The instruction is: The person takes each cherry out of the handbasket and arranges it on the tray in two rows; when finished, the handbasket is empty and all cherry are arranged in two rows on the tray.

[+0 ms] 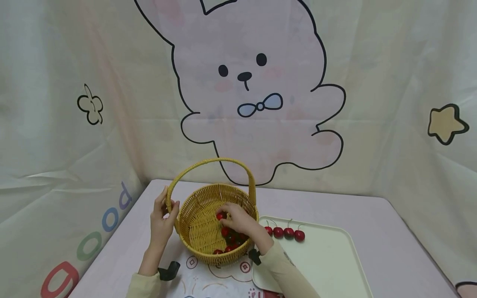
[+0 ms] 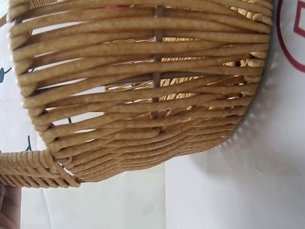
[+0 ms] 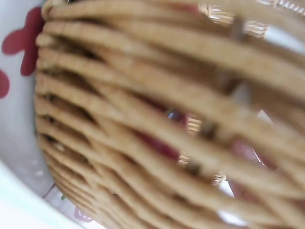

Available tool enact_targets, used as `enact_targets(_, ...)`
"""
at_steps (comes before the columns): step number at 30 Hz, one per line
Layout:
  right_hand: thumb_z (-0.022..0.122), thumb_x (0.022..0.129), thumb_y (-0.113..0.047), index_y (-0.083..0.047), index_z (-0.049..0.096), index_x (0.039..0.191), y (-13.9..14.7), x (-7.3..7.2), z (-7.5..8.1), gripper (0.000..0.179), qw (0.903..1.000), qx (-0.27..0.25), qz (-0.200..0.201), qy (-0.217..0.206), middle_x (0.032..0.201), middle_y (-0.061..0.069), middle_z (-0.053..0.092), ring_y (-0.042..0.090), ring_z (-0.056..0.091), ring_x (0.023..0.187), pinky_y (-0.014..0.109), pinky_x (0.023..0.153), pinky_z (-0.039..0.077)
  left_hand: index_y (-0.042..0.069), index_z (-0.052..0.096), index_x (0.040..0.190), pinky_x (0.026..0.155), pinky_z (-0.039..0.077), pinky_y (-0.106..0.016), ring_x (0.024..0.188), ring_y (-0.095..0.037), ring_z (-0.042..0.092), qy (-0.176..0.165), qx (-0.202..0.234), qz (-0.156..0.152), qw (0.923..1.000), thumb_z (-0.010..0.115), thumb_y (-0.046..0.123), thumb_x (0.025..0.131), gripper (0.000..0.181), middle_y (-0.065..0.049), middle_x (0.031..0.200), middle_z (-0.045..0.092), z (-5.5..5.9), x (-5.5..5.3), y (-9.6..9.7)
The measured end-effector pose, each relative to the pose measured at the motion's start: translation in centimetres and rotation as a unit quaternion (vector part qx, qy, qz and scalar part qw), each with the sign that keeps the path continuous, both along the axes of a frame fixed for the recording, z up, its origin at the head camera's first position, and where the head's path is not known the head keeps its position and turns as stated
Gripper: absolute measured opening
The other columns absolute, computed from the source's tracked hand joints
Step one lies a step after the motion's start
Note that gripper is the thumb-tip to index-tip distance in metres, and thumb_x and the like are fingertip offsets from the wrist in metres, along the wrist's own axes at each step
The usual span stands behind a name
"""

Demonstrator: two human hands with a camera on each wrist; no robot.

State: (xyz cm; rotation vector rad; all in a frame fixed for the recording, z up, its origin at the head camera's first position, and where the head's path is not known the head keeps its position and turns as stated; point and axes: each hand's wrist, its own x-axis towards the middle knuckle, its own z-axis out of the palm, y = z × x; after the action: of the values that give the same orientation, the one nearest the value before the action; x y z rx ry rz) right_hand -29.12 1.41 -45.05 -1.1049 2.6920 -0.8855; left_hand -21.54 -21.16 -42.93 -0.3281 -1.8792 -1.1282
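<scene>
A round woven basket (image 1: 203,234) with a tall arched handle stands on the table. My left hand (image 1: 161,223) grips the lower left part of that handle (image 1: 169,196); in the left wrist view a sliver of the hand (image 2: 10,207) shows beside the handle base (image 2: 33,169). Inside the basket, my right hand (image 1: 240,219) pinches a red cherry (image 1: 220,215) with thumb and fingers. Several more cherries (image 1: 228,248) lie on the basket's right side, partly hidden beneath the hand. Through the blurred weave (image 3: 119,119) in the right wrist view, dark red patches show.
Right of the basket lies a pale tray (image 1: 328,260), with several stemmed cherries (image 1: 288,233) in a row near its far edge. The right forearm passes over the tray's left side. A printed mat (image 1: 208,285) lies in front, and a cartoon curtain (image 1: 290,136) hangs behind.
</scene>
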Motion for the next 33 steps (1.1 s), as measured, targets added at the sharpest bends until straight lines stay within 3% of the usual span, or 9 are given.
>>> enact_targets(5,0.06,0.09,-0.016,-0.013,0.062,0.117,0.3,1.0,0.3,0.028,0.9998,-0.012,-0.008,0.016,0.116,0.002,0.057,0.016,0.054,0.107,0.033,0.091,0.045,0.001,0.04,0.133,0.068,0.041,-0.006,0.072,0.005,0.047,-0.002,-0.001,0.0,1.0,0.06,-0.017,0.079,0.06,-0.015,0.076,0.053,-0.1,0.0,0.0)
enact_targets(13,0.056,0.091,-0.012,-0.018,0.064,0.116,1.0,2.1,0.4,0.026,0.9971,-0.074,-0.019,0.002,0.117,0.005,0.049,0.016,0.052,0.088,0.021,0.068,0.047,0.001,0.039,0.134,0.067,0.041,-0.007,0.07,0.004,0.048,-0.004,0.005,-0.008,1.0,0.059,-0.018,0.078,0.062,-0.015,0.076,0.053,-0.6,-0.2,-0.3)
enact_targets(18,0.057,0.09,-0.01,-0.02,0.063,0.116,1.7,2.6,0.7,0.029,0.9937,-0.108,-0.029,-0.001,0.122,0.006,0.047,0.018,0.052,0.1,0.029,0.076,0.049,0.002,0.04,0.134,0.067,0.041,-0.007,0.07,0.004,0.048,-0.006,0.005,-0.005,1.0,0.059,-0.018,0.079,0.062,-0.015,0.076,0.054,-0.7,-0.3,-0.4)
enact_targets(22,0.055,0.09,-0.006,-0.021,0.06,0.121,2.5,3.1,1.2,0.035,0.9918,-0.124,-0.03,-0.01,0.126,0.007,0.044,0.019,0.055,0.1,0.028,0.081,0.049,0.002,0.04,0.134,0.068,0.041,-0.006,0.07,0.005,0.048,-0.009,0.005,-0.001,1.0,0.059,-0.017,0.079,0.061,-0.016,0.076,0.054,-0.4,-0.1,-0.2)
enact_targets(27,0.054,0.089,0.0,-0.015,0.058,0.123,3.5,3.5,1.8,0.037,0.9882,-0.152,-0.022,0.003,0.126,0.009,0.045,0.019,0.054,0.104,0.029,0.082,0.05,0.001,0.04,0.134,0.068,0.041,-0.006,0.071,0.005,0.048,-0.01,0.003,0.0,0.9999,0.059,-0.016,0.08,0.06,-0.016,0.077,0.055,-0.2,0.1,-0.1)
enact_targets(33,0.058,0.09,-0.005,-0.014,0.057,0.124,4.5,3.9,2.0,0.036,0.9872,-0.154,-0.04,0.013,0.124,0.007,0.049,0.017,0.054,0.102,0.027,0.079,0.051,-0.001,0.039,0.133,0.067,0.042,-0.007,0.07,0.004,0.048,-0.008,-0.001,0.0,1.0,0.058,-0.017,0.08,0.059,-0.016,0.077,0.055,-0.2,0.0,-0.1)
